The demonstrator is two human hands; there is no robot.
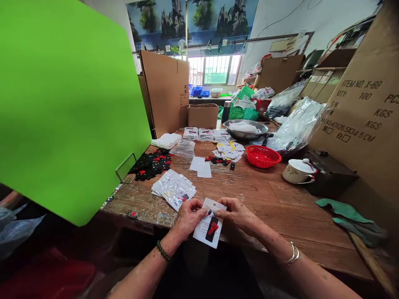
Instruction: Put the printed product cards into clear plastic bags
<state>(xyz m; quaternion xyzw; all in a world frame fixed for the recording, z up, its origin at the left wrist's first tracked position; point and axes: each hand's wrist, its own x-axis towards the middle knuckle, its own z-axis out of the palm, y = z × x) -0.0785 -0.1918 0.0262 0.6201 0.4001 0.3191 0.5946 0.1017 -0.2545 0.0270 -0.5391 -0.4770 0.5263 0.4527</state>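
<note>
Between my hands, over the table's front edge, is a white plastic packet [202, 235] with a hang hole at its top. A flat black piece with a red part [213, 228] shows through its front. My left hand [188, 216] pinches the packet's upper left side, thumb on the front. At the upper right side, my right hand [236, 212] pinches it too. Fingers hide part of the packet's top. Just beyond my left hand lies a stack of similar filled packets [170, 185]. White cards [204, 169] rest farther back on the table.
Black and red pieces [152, 164] lie in a heap at the left, beside a green panel [68, 104]. Printed slips [230, 150], a red basket [263, 157] and a metal pan [246, 132] stand farther back. At the right are a lidded mug [296, 171] and green gloves [352, 216].
</note>
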